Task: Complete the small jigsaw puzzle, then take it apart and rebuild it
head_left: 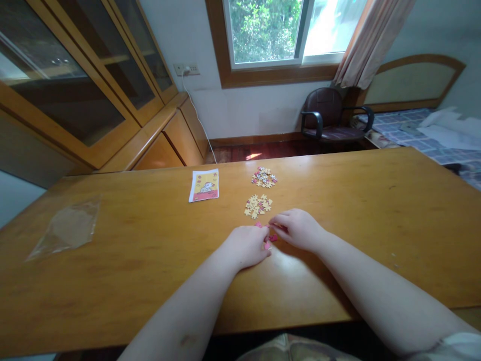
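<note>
My left hand (248,245) rests on the table with its fingers curled over a pink jigsaw puzzle piece (267,246). My right hand (298,229) is closed in a pinch just to the right, its fingertips at a small pink puzzle piece beside the left fingers. Another pink piece (273,237) lies between the hands, and one more (258,224) shows beyond the left fingers. The fingers partly hide these pieces. Just past the hands sits a pile of mostly yellow puzzle pieces (257,206). Behind it is a second pile of mixed yellow, white and pink pieces (264,177).
A picture card (204,185) with a white cartoon animal lies at the table's far side, left of the piles. A clear plastic bag (69,226) lies on the left of the wooden table (150,281). Beyond the table are a glass-door cabinet (93,85) and an armchair (330,118).
</note>
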`<action>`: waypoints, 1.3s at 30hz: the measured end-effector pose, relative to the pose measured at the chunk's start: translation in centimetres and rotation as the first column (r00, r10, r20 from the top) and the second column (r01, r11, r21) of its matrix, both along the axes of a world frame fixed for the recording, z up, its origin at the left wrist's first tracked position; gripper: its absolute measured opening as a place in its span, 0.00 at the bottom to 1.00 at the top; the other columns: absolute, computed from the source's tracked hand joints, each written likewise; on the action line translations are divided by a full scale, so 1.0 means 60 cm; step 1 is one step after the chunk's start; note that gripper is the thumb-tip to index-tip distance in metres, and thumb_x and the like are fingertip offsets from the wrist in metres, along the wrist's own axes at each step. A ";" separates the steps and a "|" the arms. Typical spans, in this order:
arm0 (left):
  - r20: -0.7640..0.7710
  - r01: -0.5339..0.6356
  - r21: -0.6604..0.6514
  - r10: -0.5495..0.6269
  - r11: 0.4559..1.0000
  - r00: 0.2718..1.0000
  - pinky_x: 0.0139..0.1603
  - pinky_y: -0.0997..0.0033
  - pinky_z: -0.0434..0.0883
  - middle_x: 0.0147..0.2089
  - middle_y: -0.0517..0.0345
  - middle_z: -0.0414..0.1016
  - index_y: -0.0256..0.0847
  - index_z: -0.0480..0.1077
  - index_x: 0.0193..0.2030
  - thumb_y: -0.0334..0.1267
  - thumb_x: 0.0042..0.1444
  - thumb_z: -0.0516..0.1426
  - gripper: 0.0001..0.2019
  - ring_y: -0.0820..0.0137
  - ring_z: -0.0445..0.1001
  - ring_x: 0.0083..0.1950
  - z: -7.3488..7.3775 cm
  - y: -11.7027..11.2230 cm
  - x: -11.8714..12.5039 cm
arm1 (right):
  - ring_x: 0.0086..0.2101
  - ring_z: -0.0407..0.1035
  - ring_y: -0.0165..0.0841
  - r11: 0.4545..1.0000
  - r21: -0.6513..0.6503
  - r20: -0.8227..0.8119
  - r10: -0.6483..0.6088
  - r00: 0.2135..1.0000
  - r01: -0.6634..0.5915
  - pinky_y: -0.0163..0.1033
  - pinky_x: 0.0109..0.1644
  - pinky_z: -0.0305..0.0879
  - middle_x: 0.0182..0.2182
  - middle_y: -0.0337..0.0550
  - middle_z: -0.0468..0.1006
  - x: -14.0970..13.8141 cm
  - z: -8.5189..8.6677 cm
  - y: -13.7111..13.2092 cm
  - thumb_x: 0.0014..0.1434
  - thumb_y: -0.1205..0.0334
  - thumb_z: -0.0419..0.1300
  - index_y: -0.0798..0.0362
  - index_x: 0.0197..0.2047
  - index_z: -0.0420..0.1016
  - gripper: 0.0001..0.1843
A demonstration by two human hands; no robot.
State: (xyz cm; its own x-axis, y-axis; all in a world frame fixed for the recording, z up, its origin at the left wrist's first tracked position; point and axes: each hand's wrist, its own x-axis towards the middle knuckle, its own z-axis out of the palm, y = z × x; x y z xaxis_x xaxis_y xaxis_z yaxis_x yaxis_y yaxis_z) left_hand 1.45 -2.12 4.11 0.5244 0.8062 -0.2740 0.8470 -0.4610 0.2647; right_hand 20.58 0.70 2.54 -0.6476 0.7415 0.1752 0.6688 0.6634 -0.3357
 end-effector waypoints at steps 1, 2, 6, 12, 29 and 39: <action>-0.005 -0.006 0.005 0.006 1.000 1.000 0.37 0.64 0.70 0.40 0.53 0.78 0.45 0.68 0.40 0.45 0.55 0.54 0.10 0.57 0.77 0.40 -0.001 0.000 0.001 | 0.29 0.71 0.32 1.000 0.004 -0.008 0.005 1.000 -0.005 0.35 0.34 0.57 0.30 0.44 0.81 -0.001 -0.001 0.000 0.62 0.60 0.54 0.52 0.36 0.78 0.11; -0.009 -0.011 0.007 0.011 1.000 1.000 0.37 0.64 0.71 0.40 0.53 0.78 0.45 0.68 0.40 0.45 0.56 0.53 0.10 0.57 0.77 0.40 -0.001 0.000 0.002 | 0.29 0.72 0.32 1.000 0.008 -0.012 0.008 1.000 -0.008 0.35 0.34 0.57 0.30 0.44 0.80 -0.001 -0.002 -0.001 0.62 0.60 0.54 0.52 0.36 0.78 0.11; -0.004 -0.004 -0.010 0.004 1.000 1.000 0.40 0.64 0.72 0.42 0.53 0.78 0.45 0.68 0.42 0.46 0.56 0.53 0.11 0.58 0.77 0.42 0.000 0.001 0.001 | 0.29 0.72 0.32 1.000 0.025 -0.017 0.000 1.000 0.000 0.35 0.33 0.57 0.29 0.43 0.80 -0.002 -0.004 0.001 0.62 0.60 0.55 0.52 0.35 0.78 0.11; 0.010 0.036 -0.008 -0.036 0.999 0.999 0.39 0.63 0.72 0.41 0.55 0.78 0.46 0.68 0.42 0.46 0.57 0.52 0.11 0.58 0.77 0.42 0.000 0.003 -0.001 | 0.29 0.72 0.32 0.998 0.059 -0.044 -0.031 0.999 0.034 0.35 0.32 0.57 0.28 0.43 0.80 0.004 -0.006 0.005 0.62 0.60 0.55 0.52 0.35 0.78 0.11; -0.011 -0.032 -0.126 0.031 0.991 0.999 0.33 0.69 0.67 0.37 0.58 0.78 0.47 0.70 0.38 0.42 0.54 0.53 0.07 0.64 0.76 0.36 0.006 0.007 -0.020 | 0.28 0.71 0.31 0.994 0.043 -0.057 -0.098 0.994 0.101 0.34 0.33 0.57 0.29 0.42 0.80 0.010 -0.012 0.014 0.62 0.59 0.55 0.51 0.36 0.78 0.11; -0.075 -0.074 -0.055 0.069 0.996 0.995 0.37 0.67 0.69 0.41 0.54 0.77 0.46 0.68 0.41 0.45 0.53 0.55 0.11 0.60 0.76 0.40 0.011 0.007 -0.017 | 0.30 0.72 0.32 0.996 0.036 -0.062 -0.080 0.995 0.083 0.34 0.34 0.58 0.30 0.44 0.81 0.009 -0.016 0.013 0.62 0.59 0.55 0.51 0.36 0.78 0.11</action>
